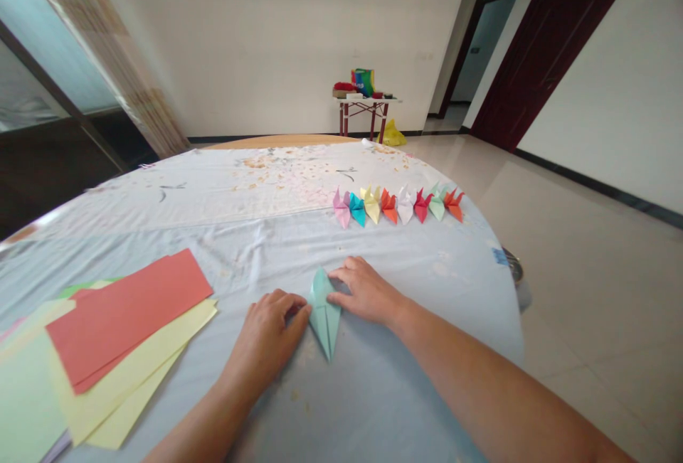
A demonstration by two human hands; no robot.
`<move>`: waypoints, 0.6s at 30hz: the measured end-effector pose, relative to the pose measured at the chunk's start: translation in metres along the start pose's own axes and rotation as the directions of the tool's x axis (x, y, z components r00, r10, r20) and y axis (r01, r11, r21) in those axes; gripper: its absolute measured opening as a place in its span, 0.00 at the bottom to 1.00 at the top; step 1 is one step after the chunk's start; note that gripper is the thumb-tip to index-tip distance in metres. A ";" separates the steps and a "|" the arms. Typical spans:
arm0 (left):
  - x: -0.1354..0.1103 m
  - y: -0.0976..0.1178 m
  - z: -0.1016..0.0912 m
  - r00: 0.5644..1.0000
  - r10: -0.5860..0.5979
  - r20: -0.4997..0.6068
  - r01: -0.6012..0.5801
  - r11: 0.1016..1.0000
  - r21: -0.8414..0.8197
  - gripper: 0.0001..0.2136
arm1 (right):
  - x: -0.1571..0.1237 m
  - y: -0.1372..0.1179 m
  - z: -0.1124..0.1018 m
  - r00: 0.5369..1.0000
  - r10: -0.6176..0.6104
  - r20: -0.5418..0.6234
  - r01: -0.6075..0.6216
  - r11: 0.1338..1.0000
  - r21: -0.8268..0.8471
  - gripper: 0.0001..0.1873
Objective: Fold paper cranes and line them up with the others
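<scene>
A light teal sheet of origami paper, folded into a narrow kite shape (326, 317), lies on the blue cloth with its long point toward me. At its left edge, my left hand (274, 324) is closed, with thumb and forefinger against the paper. My right hand (368, 292) holds the upper right edge, its thumb and forefinger on the paper and the other fingers bent beyond it. A centre slit runs down the lower half of the folded paper. The undersides of my fingers are hidden.
A row of several folded paper cranes (404, 205) in mixed colours stands farther back on the right. Loose coloured paper, with red sheets (133, 314) on top, lies at the left. The round table's cloth (469, 335) ends at the right edge. A small table (368, 102) stands by the wall.
</scene>
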State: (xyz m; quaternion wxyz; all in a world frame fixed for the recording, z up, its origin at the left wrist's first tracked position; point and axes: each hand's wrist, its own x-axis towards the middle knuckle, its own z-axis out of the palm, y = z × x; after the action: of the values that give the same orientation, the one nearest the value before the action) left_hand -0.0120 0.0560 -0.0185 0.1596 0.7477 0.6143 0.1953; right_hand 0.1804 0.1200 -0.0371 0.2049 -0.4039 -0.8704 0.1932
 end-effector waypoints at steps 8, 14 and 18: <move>-0.001 0.007 0.011 0.994 -0.101 -0.050 0.078 0.937 -0.340 0.09 | 0.001 -0.001 0.003 0.996 0.049 -0.070 -0.031 0.971 0.237 0.15; 0.003 0.010 0.011 0.980 -0.200 -0.013 0.135 0.708 -0.693 0.11 | 0.003 -0.001 0.004 0.986 0.164 -0.027 -0.100 0.715 0.691 0.18; 0.004 0.012 0.008 0.965 -0.260 -0.025 0.152 0.636 -0.757 0.12 | 0.004 -0.003 0.002 0.970 0.242 0.026 -0.184 0.657 0.732 0.20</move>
State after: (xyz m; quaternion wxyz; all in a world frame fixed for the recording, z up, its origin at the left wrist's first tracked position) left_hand 0.0029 0.0576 -0.0187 0.4333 0.5260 0.5696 0.4596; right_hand 0.1752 0.1208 -0.0363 0.3565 -0.3949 -0.6598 0.5307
